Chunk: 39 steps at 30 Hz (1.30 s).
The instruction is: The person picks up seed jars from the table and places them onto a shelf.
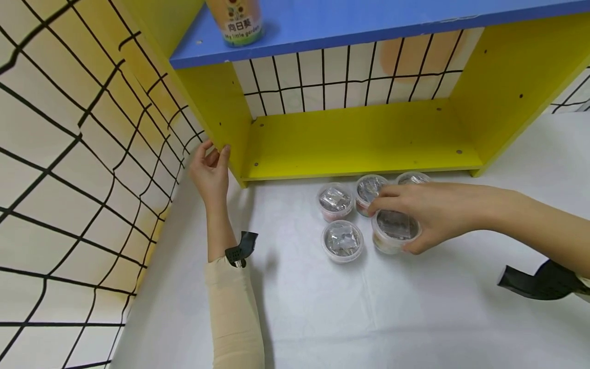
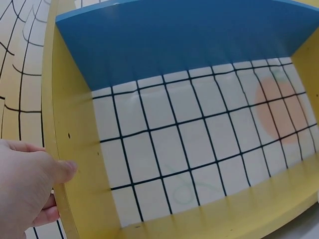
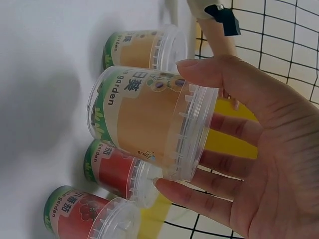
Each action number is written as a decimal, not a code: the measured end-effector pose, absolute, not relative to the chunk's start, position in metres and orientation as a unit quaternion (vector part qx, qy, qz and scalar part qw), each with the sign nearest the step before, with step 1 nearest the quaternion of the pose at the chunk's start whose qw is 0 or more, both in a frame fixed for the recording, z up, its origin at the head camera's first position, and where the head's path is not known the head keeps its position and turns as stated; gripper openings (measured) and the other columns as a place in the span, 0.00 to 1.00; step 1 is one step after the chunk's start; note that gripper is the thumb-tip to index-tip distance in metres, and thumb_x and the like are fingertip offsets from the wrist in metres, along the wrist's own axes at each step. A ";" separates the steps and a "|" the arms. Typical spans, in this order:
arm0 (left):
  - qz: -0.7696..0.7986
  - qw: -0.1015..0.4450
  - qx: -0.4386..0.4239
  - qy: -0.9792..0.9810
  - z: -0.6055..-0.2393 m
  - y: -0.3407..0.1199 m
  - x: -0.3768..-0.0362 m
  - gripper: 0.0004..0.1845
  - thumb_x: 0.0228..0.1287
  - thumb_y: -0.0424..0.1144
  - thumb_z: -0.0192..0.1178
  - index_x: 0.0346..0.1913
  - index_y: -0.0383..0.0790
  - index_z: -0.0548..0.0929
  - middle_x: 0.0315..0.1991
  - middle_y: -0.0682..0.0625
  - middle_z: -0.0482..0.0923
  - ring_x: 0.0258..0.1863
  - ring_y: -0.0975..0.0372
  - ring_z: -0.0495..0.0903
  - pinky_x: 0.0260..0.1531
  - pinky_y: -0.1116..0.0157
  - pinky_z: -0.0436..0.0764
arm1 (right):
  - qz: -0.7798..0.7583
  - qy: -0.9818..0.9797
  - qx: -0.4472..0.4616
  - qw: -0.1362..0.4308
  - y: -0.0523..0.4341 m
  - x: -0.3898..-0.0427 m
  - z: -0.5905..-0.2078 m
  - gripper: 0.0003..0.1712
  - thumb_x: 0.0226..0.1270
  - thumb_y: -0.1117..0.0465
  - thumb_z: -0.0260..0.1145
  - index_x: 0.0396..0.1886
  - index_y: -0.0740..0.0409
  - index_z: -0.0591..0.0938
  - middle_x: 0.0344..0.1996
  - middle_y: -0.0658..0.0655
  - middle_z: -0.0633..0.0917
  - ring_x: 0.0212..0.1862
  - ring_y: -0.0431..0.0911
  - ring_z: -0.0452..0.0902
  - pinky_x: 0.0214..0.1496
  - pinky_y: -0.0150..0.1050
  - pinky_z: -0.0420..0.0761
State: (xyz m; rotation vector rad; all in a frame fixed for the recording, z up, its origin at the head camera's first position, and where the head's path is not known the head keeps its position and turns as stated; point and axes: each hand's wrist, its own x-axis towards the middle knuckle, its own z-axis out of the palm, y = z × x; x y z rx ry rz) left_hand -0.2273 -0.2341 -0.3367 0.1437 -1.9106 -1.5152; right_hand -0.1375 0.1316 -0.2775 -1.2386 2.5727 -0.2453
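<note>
Resting on the white table (image 1: 415, 307) just in front of the yellow shelf unit (image 1: 359, 138), a cluster of five small clear cups sits under the person's right hand (image 1: 415, 212). That hand's grip is closed around one of them, the cup with the tan label (image 3: 149, 122), thumb on one side of the rim and fingers on the other; from the head view this cup (image 1: 395, 230) is the nearest-right one of the group, and whether its base is on the table or just off it cannot be told. Just left of it stands another lidded cup (image 1: 342, 241), and behind these stand three more, one at the left (image 1: 335, 201), one in the middle (image 1: 369, 190) partly under the fingers, and one at the right (image 1: 413, 178) mostly hidden by the hand. The right wrist view shows two red-labelled cups (image 3: 112, 172) just beside the held one and a further tan one (image 3: 144, 47) beyond it.

The left hand (image 1: 211, 171) is well apart from the cups, its fingers straight and its thumb (image 2: 65, 169) laid over the front edge of the shelf's left side panel (image 2: 67, 129), holding nothing else. On the blue top board (image 1: 369, 20) stands a taller labelled cup (image 1: 236, 20).
</note>
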 end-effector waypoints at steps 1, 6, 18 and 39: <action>-0.585 0.342 0.056 -0.733 -0.340 -0.236 -0.230 0.15 0.56 0.37 0.65 0.45 0.34 0.81 0.42 0.42 0.83 0.39 0.60 0.84 0.43 0.68 0.81 | -0.085 0.889 -0.428 0.138 0.132 -0.137 -0.278 0.35 0.43 0.50 0.74 0.55 0.43 0.74 0.49 0.45 0.74 0.48 0.43 0.71 0.48 0.43 0.79; -0.589 0.337 0.064 -0.732 -0.341 -0.238 -0.232 0.15 0.55 0.38 0.66 0.45 0.37 0.82 0.43 0.43 0.83 0.39 0.62 0.84 0.43 0.67 0.81 | -0.084 0.889 -0.428 0.143 0.131 -0.137 -0.278 0.36 0.43 0.50 0.74 0.56 0.44 0.74 0.51 0.47 0.74 0.50 0.45 0.72 0.49 0.45 0.79; -0.592 0.339 0.049 -0.729 -0.342 -0.238 -0.232 0.17 0.56 0.37 0.66 0.48 0.35 0.80 0.43 0.43 0.83 0.39 0.60 0.84 0.42 0.68 0.81 | -0.072 0.891 -0.428 0.137 0.132 -0.140 -0.269 0.34 0.42 0.52 0.73 0.54 0.40 0.73 0.48 0.46 0.74 0.44 0.43 0.71 0.44 0.41 0.78; -0.601 0.329 0.064 -0.725 -0.341 -0.238 -0.231 0.14 0.55 0.38 0.66 0.44 0.39 0.82 0.43 0.43 0.83 0.40 0.61 0.84 0.44 0.66 0.81 | -0.090 0.895 -0.422 0.113 0.137 -0.142 -0.239 0.38 0.41 0.53 0.73 0.57 0.40 0.71 0.48 0.44 0.73 0.42 0.39 0.70 0.40 0.36 0.78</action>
